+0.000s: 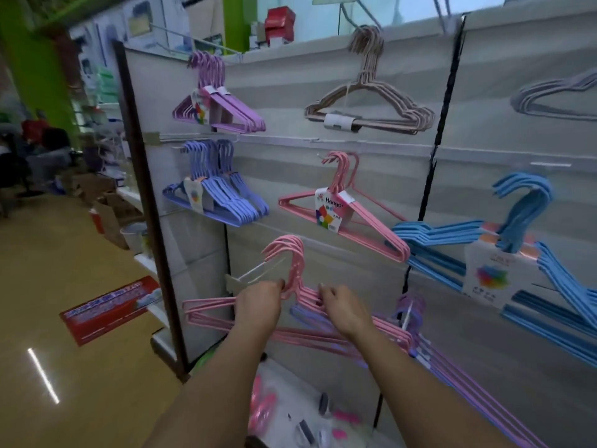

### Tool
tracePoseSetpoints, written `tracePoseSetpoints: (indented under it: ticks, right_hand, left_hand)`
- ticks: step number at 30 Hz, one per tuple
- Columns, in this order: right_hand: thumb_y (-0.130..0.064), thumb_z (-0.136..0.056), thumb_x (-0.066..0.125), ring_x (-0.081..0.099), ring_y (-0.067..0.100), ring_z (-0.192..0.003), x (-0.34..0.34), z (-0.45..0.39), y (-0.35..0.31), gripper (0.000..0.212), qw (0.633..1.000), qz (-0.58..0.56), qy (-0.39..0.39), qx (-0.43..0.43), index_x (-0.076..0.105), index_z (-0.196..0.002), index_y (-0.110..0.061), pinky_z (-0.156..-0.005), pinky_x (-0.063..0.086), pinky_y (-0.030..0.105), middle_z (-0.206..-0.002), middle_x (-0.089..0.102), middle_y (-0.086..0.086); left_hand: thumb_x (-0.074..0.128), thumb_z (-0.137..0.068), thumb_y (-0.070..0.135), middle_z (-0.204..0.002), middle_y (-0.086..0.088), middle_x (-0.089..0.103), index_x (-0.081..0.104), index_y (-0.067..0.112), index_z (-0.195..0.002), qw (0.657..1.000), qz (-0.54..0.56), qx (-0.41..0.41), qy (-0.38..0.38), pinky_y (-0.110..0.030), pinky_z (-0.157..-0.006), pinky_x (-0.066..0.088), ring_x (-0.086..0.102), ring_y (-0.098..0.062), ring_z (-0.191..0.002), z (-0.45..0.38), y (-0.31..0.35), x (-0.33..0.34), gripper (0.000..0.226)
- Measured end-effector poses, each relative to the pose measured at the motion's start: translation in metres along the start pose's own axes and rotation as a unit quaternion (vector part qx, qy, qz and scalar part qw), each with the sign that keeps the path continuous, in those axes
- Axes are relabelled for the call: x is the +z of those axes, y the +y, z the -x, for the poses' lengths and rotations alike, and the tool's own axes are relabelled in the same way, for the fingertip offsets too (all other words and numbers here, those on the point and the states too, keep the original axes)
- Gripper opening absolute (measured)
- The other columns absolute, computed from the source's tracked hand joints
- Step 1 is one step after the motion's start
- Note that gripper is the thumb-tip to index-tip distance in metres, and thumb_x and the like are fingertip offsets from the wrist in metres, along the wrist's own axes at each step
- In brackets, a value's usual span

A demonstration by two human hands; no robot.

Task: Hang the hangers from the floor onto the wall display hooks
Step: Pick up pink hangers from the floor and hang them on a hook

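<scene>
A bundle of pink hangers (292, 263) is held up at the lowest wall hook (255, 272), a white wire prong sticking out of the grey slat wall (355, 163). The bundle's hooks curl just above the prong's tip. My left hand (258, 305) grips the bundle at its neck from the left. My right hand (339, 307) grips the right shoulder of the same bundle. Purple hangers (410, 313) hang just to the right, partly behind the pink bars.
Other hooks carry lilac (219, 105), violet-blue (216, 195), beige (371, 105), labelled pink (342, 211) and blue hangers (517, 240). A dark panel edge (145, 195) bounds the wall at left. Small pink items lie on a white base shelf (290, 399). A red box (109, 308) lies on the floor.
</scene>
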State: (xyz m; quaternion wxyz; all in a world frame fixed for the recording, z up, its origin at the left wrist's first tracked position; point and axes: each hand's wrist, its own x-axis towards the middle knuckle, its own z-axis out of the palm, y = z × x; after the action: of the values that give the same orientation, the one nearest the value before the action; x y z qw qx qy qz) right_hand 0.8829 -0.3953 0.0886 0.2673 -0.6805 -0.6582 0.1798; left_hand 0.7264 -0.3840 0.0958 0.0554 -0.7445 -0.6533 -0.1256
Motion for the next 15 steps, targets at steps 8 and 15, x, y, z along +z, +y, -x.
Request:
tracePoseSetpoints:
  ticks: [8, 15]
  right_hand:
    - [-0.012, -0.088, 0.058, 0.043, 0.02, -0.063, -0.019, -0.065, -0.032, 0.037, 0.985, -0.158, 0.028, 0.059, 0.053, -0.052, -0.018, -0.065, 0.034, 0.03, -0.06, 0.049, 0.005]
    - [-0.012, -0.091, 0.06, 0.041, 0.016, -0.059, -0.011, -0.085, -0.045, 0.03, 0.956, -0.237, 0.1, 0.141, 0.057, -0.061, -0.012, -0.066, 0.034, 0.028, -0.059, 0.047, 0.003]
  left_hand:
    - [0.04, -0.096, 0.014, -0.115, -0.011, 0.064, 0.055, 0.028, -0.125, 0.998, 0.008, 0.065, 0.024, -0.035, -0.084, 0.047, 0.06, -0.033, -0.109, -0.075, -0.019, -0.018, 0.035]
    - [0.038, -0.097, 0.012, -0.116, -0.012, 0.064, 0.052, 0.026, -0.129, 0.986, 0.012, 0.165, 0.016, -0.032, -0.083, 0.046, 0.06, -0.031, -0.109, -0.123, -0.031, -0.015, 0.038]
